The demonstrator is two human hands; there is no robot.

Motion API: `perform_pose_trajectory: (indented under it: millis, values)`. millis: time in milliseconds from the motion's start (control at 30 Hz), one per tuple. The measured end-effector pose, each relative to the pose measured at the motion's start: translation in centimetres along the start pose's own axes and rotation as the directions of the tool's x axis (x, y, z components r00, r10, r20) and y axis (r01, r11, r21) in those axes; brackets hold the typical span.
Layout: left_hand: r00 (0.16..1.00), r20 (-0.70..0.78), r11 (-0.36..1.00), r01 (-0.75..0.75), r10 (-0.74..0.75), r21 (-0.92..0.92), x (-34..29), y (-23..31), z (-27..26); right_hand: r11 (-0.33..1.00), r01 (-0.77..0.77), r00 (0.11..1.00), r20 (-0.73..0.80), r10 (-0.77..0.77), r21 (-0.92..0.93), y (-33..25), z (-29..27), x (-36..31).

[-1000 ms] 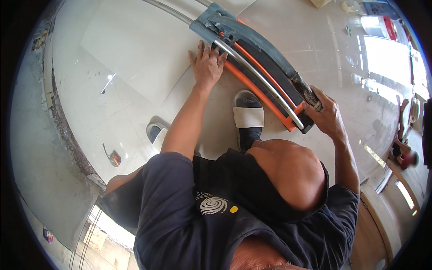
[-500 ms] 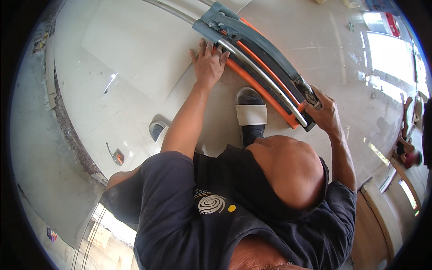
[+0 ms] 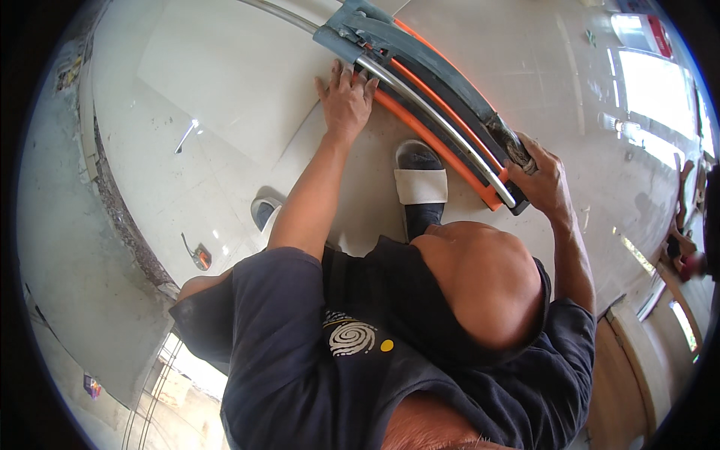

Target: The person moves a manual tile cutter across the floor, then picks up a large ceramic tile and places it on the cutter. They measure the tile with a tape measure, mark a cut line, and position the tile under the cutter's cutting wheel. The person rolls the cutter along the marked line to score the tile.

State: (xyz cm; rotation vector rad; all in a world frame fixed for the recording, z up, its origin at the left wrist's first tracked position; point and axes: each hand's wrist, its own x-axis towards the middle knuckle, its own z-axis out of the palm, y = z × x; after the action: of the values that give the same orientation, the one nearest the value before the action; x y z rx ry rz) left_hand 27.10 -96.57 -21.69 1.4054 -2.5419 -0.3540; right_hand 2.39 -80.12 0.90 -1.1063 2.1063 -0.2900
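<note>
A manual tile cutter (image 3: 431, 109) lies slantwise on the floor, with an orange and black base, bright steel rails and a blue-grey sliding carriage (image 3: 337, 39). My right hand (image 3: 544, 181) is closed round the dark, worn grip end of its long handle (image 3: 450, 71), low over the near right end of the base. My left hand (image 3: 346, 105) lies flat with fingers spread beside the carriage, fingertips at the cutter's left edge. Under that hand is a large pale tile (image 3: 225, 90) reaching to the cutter; its far part runs out of view.
My sandalled right foot (image 3: 420, 184) stands close to the cutter's base. An orange and black tool (image 3: 201, 257) lies on the floor at left, near a rough broken edge (image 3: 124, 217). A red and white container (image 3: 641, 34) sits far right. Another person's arm (image 3: 684, 199) shows at the right rim.
The carriage and handle have slid slightly away, up and left along the rails, my right hand going with the grip. My left hand stays at nearly the same spot.
</note>
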Motion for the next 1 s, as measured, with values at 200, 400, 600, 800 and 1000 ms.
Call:
perform_pose_trajectory:
  millis: [200,400,600,800,1000]
  values:
    - [0.999,-0.049,1.0,-0.01,0.01,0.007,-4.4,4.7,1.3,0.999,0.05,0.998,-0.035,-0.05,0.02,7.0,0.4,-4.3]
    - [1.0,-0.028,1.0,-0.012,0.013,0.026,-6.5,6.8,2.0,0.995,0.099,0.993,-0.061,-0.098,0.024,11.1,1.6,-5.7]
    - [1.0,0.012,0.997,-0.002,0.001,0.081,0.9,-0.4,0.3,0.993,0.119,0.989,-0.088,-0.121,-0.018,4.3,2.3,1.3]
    - [0.991,-0.091,0.987,0.087,-0.1,-0.138,3.2,-3.6,-2.2,0.99,0.142,0.987,-0.081,-0.142,-0.006,0.0,3.7,4.0]
    - [0.961,-0.181,0.969,0.18,-0.21,-0.171,0.4,-2.2,-2.4,0.972,0.235,0.968,-0.089,-0.236,-0.024,0.9,5.3,2.3]
